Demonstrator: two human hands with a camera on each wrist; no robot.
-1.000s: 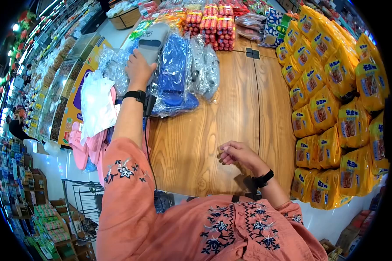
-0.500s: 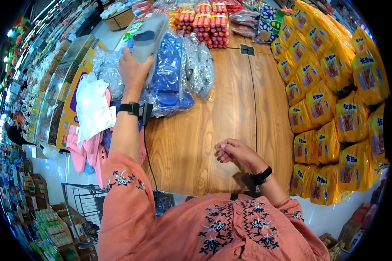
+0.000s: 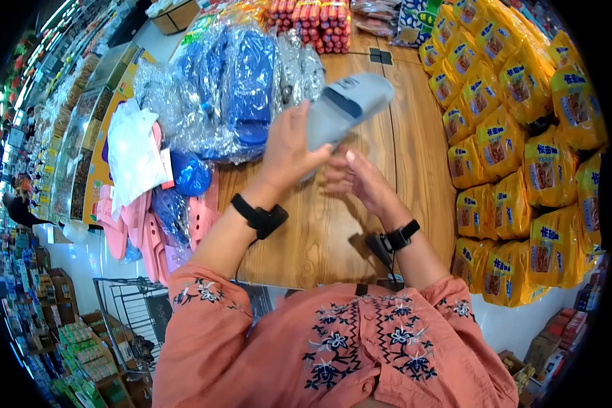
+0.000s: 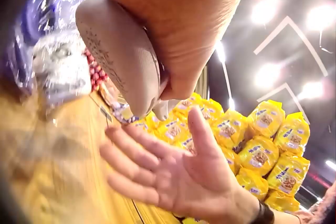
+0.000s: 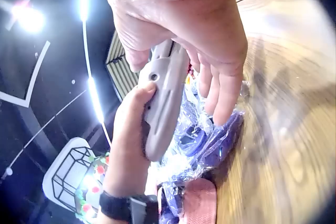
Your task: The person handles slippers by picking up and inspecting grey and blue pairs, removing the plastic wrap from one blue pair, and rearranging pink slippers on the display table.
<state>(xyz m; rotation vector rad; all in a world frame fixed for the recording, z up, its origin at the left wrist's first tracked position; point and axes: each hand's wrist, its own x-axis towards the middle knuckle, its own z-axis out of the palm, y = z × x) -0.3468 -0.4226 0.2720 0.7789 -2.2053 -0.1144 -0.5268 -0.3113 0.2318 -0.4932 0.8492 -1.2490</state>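
Note:
A grey slide slipper (image 3: 370, 92) with a dark inner strap is held by my left hand (image 3: 289, 149) above the wooden table (image 3: 306, 238), its toe end pointing up and right. The thumb presses on its side in the right wrist view, where the slipper (image 5: 167, 106) appears edge-on. My right hand (image 3: 366, 183) is just beside the heel end, fingers spread and palm toward the slipper, as the left wrist view shows of the hand (image 4: 168, 174). Blue slippers (image 3: 251, 88) in clear plastic lie beyond my left hand, with wrapped grey slippers (image 3: 299, 68) alongside.
Pink clogs (image 3: 153, 245) and a white plastic bag (image 3: 136, 156) are at the table's left side. Yellow packets (image 3: 500, 149) stand stacked along the right. Red packaged sticks (image 3: 319, 27) sit at the back. A wire shopping cart (image 3: 129, 306) is at the lower left.
My left hand has lifted the grey slipper off the wrapped pile and brought it right and nearer to me. My right hand has risen toward it and spread its fingers.

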